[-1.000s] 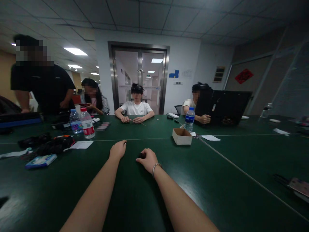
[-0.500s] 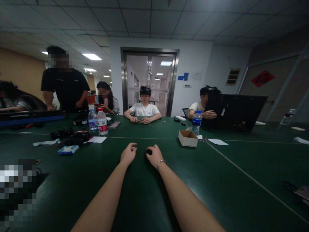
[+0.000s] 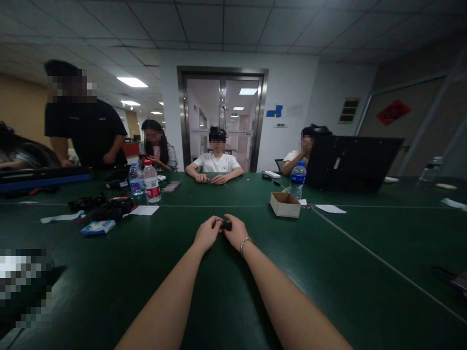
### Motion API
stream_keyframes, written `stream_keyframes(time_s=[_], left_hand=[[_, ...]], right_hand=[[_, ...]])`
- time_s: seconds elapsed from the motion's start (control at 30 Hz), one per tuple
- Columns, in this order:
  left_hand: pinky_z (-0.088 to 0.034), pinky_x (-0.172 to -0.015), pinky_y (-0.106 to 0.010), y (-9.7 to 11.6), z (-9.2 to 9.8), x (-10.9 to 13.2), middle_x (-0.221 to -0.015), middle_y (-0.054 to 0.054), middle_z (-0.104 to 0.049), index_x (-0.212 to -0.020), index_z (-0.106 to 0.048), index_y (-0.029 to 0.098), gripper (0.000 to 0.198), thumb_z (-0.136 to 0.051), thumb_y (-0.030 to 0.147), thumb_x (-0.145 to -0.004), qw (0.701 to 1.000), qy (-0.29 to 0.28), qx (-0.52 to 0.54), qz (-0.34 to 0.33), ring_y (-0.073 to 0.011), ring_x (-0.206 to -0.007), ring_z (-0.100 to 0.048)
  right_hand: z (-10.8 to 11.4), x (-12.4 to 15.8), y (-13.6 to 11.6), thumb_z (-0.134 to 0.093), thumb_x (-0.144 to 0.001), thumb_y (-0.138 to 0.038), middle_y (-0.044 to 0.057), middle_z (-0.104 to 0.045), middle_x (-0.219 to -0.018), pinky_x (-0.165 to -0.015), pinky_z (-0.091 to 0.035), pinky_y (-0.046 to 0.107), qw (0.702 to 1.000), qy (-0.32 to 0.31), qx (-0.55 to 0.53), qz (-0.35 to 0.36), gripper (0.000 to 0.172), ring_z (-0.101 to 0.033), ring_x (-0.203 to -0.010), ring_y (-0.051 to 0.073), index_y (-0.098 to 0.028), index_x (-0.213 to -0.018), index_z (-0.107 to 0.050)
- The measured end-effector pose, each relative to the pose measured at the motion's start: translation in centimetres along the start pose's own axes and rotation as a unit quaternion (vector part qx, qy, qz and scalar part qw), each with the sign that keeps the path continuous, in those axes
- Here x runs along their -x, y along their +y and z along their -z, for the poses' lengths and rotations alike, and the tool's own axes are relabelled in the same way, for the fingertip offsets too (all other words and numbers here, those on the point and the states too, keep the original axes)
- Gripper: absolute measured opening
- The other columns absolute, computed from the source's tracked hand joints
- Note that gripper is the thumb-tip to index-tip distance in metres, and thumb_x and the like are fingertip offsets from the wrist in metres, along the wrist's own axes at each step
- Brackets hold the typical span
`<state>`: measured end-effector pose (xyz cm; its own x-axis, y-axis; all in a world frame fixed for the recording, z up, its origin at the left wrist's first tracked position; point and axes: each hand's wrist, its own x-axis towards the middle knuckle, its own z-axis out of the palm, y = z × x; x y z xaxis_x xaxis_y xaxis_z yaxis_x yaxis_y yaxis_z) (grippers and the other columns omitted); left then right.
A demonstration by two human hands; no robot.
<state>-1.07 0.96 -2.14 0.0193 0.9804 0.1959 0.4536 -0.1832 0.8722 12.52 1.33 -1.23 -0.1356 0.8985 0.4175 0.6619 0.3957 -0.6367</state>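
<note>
Above the green table (image 3: 226, 291), my two hands meet in front of me. My right hand (image 3: 237, 234), with a silver bracelet on its wrist, is closed around a small black object (image 3: 227, 225), too small and dark to name. The fingers of my left hand (image 3: 207, 235) are pinched together against the near side of that object. A dark bit shows between the left fingertips, but I cannot tell whether it is a separate piece. To the right of my hands stands an open cardboard box (image 3: 285, 209).
A blue-capped water bottle (image 3: 298, 180) stands behind the box, with a large black monitor (image 3: 353, 163) beyond. On the left are a red-capped bottle (image 3: 152, 183), another bottle (image 3: 137, 181), a tissue pack (image 3: 98, 228) and black gear (image 3: 113, 209). Several people are around the table.
My left hand has moved right and its fingers have closed in beside the black object in my right hand. The view has shifted slightly. The person behind the monitor has raised a hand toward their head.
</note>
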Motion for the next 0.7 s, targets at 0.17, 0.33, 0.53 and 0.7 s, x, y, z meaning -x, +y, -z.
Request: stream_keyframes(time_s=[0.17,0.33,0.53,0.7], left_hand=[[-0.047,-0.069,-0.025,-0.11,0.55,-0.11,-0.102,-0.004,-0.062,-0.102,-0.055,0.022,0.024,-0.043,0.036,-0.086,0.999,0.006,0.029,-0.012,-0.0137,-0.072,-0.064],[-0.047,-0.067,-0.025,0.24,0.72,-0.17,-0.101,-0.004,-0.063,-0.098,-0.054,0.022,0.024,-0.041,0.038,-0.086,0.999,0.017,0.030,-0.003,-0.0140,-0.070,-0.063],[-0.047,-0.065,-0.024,0.52,0.99,0.05,-0.100,-0.005,-0.062,-0.097,-0.054,0.021,0.027,-0.038,0.040,-0.087,0.999,0.008,0.032,0.005,-0.0140,-0.070,-0.063],[-0.046,-0.065,-0.023,0.74,1.04,0.21,-0.101,-0.005,-0.063,-0.098,-0.055,0.021,0.026,-0.040,0.039,-0.087,1.000,0.000,0.020,0.021,-0.0139,-0.072,-0.063]], right_hand=[[-0.04,-0.10,0.19,-0.060,-0.063,-0.005,0.006,-0.061,-0.093,-0.081,-0.047,0.031,0.997,-0.013,-0.075,-0.004,0.052,-0.058,-0.084,0.017,-0.015,-0.115,-0.058],[-0.18,-0.20,0.47,-0.061,-0.065,-0.010,0.003,-0.061,-0.094,-0.078,-0.048,0.031,0.992,-0.008,-0.124,0.020,0.052,-0.057,-0.077,0.015,-0.020,-0.116,-0.057],[-0.02,-0.16,0.37,-0.062,-0.064,-0.011,0.004,-0.062,-0.098,-0.064,-0.050,0.026,0.985,-0.032,-0.168,-0.016,0.052,-0.056,-0.065,0.011,-0.020,-0.115,-0.058],[-0.04,-0.36,0.61,-0.062,-0.066,-0.011,0.002,-0.064,-0.076,-0.052,-0.046,0.021,0.979,-0.056,-0.191,-0.033,0.036,-0.053,-0.054,0.009,-0.016,-0.101,-0.065]])
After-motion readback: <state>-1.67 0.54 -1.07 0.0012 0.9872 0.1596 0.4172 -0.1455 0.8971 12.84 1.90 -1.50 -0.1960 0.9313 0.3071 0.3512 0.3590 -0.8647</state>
